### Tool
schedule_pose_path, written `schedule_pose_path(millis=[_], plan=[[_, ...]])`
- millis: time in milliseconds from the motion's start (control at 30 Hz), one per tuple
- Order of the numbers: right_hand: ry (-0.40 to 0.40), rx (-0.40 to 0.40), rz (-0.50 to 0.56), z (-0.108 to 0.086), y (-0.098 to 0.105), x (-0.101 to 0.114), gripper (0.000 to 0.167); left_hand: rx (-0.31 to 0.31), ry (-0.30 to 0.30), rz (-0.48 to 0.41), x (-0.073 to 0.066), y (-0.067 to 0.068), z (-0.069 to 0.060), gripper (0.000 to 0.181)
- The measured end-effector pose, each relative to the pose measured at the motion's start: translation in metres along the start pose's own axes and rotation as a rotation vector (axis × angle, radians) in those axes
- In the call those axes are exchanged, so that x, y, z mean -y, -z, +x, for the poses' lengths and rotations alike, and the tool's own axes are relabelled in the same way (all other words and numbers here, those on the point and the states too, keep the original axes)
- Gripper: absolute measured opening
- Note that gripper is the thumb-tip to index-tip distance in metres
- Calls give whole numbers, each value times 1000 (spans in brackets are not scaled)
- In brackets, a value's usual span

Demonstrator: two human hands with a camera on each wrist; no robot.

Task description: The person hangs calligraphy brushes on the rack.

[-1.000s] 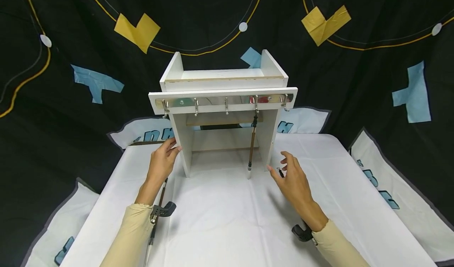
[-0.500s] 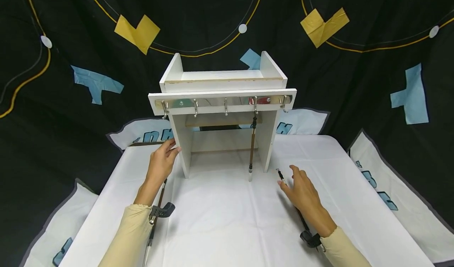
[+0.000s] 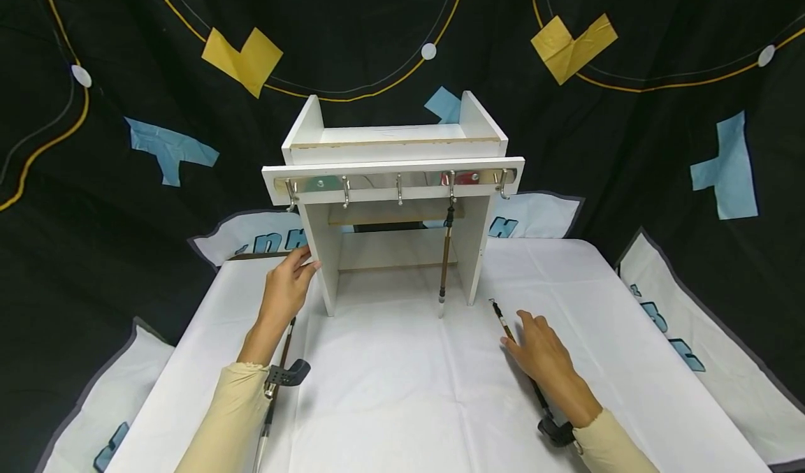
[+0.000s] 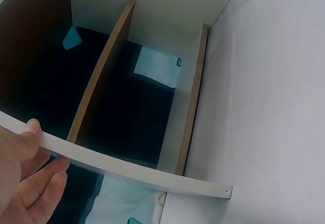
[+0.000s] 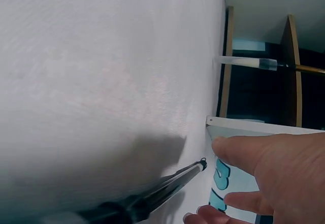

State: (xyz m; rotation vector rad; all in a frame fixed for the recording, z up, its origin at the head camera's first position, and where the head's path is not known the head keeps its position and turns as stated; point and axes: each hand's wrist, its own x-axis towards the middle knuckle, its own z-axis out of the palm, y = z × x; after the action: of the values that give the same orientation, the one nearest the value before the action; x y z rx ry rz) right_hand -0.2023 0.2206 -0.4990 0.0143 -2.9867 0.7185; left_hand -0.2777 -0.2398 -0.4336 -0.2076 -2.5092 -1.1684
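Observation:
A white shelf (image 3: 396, 151) with a row of metal hooks stands on the cloth-covered table. My left hand (image 3: 283, 288) pinches the front edge of its left side panel, thumb and fingers on opposite faces in the left wrist view. From a hook toward the right hangs a long calligraphy brush (image 3: 445, 256) with a clear cap at its lower end. Just right of the shelf, a second brush (image 3: 503, 323) lies on the cloth, its looped end toward the shelf. My right hand (image 3: 546, 355) hovers open beside and partly over that brush; whether it touches it I cannot tell.
Another brush (image 3: 287, 347) lies on the left of the table, partly hidden by my left arm. White cloth (image 3: 383, 389) covers the tabletop. Behind the shelf hangs a black curtain (image 3: 377, 19) with yellow and blue tape.
My right hand has drawn away from the shelf, down and to the right, uncovering more of the brush on the table. The left hand stays on the panel.

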Motion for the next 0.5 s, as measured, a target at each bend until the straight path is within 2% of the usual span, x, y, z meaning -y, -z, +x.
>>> schedule_pose_path(millis=[500], plan=[[15, 35, 12, -13, -7, -7, 60, -6, -4, -1, 0, -1, 0, 46]])
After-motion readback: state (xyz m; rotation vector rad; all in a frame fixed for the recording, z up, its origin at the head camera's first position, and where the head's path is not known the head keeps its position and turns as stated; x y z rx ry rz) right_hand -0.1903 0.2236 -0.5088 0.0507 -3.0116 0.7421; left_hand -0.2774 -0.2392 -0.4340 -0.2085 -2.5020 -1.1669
